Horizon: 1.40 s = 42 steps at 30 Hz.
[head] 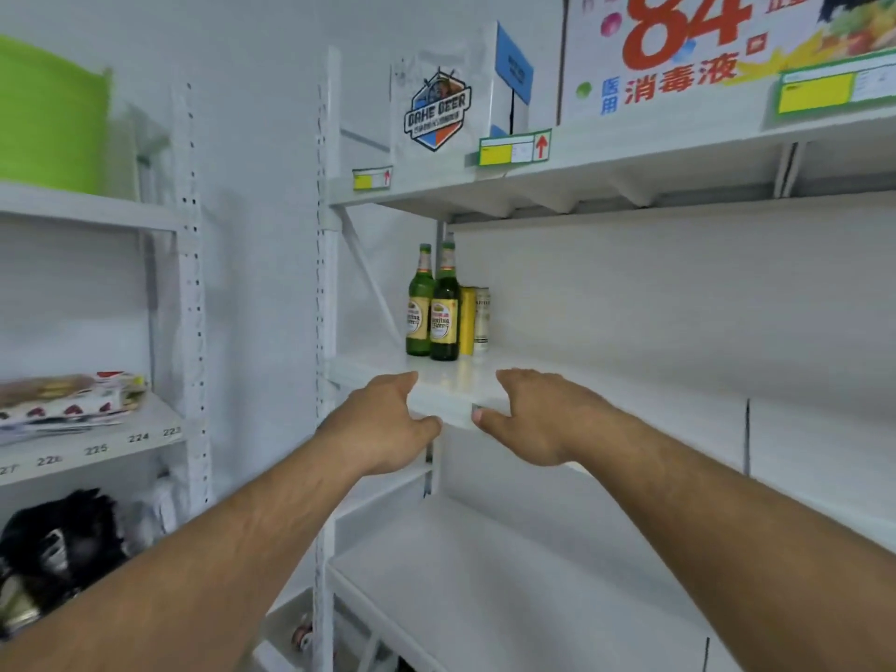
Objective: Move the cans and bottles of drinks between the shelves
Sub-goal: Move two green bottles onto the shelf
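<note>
A: Green glass beer bottles with gold neck foil and cream labels, two of them: where do they stand?

B: On the white metal middle shelf [456, 380], near its left end and towards the back. The left green bottle [420, 303] stands upright just behind and touching the right green bottle [446, 305]. Just beside them on the right stand a tall yellow can [468, 320] and a tall white can with dark lettering [482, 318], both upright, close against each other.

A: And the hands?

B: Both are at the front edge of that shelf, holding nothing. The left hand [383, 419] has its fingers loosely bent over the edge, thumb below the lip. The right hand [533, 414] mirrors it just to the right, fingers relaxed, thumb pointing at the other thumb. Both are near the drinks but apart from them.

A: Anything else around?

B: On the top shelf [630, 152] stands a white carton printed DAHE BEER [439, 109]. On the separate rack at left sits a lime-green plastic tub [48, 118].
</note>
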### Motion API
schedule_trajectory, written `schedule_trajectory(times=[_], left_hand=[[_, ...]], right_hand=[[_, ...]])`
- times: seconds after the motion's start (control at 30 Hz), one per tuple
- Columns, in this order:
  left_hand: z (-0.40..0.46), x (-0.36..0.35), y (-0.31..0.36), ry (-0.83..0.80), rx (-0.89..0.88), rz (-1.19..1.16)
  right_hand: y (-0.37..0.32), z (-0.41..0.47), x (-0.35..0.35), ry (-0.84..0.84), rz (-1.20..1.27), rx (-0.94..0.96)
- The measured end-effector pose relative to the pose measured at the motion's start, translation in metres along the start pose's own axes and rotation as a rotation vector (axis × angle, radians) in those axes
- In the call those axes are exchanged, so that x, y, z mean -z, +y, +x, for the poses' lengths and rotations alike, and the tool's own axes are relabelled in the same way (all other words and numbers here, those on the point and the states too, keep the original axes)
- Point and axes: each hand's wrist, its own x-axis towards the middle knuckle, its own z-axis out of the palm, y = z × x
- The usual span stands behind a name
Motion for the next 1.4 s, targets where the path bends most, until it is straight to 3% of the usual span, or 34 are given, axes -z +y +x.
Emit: schedule_trajectory(times=[0.27, 0.57, 0.93, 1.27, 1.4], left_hand=[[0.064, 0.006, -0.03, 0.034, -0.007, -0.033], [0.142, -0.003, -0.042, 0.055, -0.008, 0.082], [0.243, -0.006, -0.081, 0.046, -0.037, -0.036], [0.361, -0.01, -0.13, -0.015, -0.102, -0.249], [0.399, -0.018, -0.138, -0.038, -0.13, -0.36]], right_hand=[[-0.021, 0.082, -0.013, 0.037, -0.026, -0.008], [-0.007, 0.16, -0.023, 0.103, -0.016, 0.014], [-0.003, 0.231, -0.033, 0.137, -0.012, -0.011], [-0.02, 0.322, -0.049, 0.231, 0.077, -0.205], [-0.025, 0.358, -0.067, 0.296, 0.169, -0.367]])
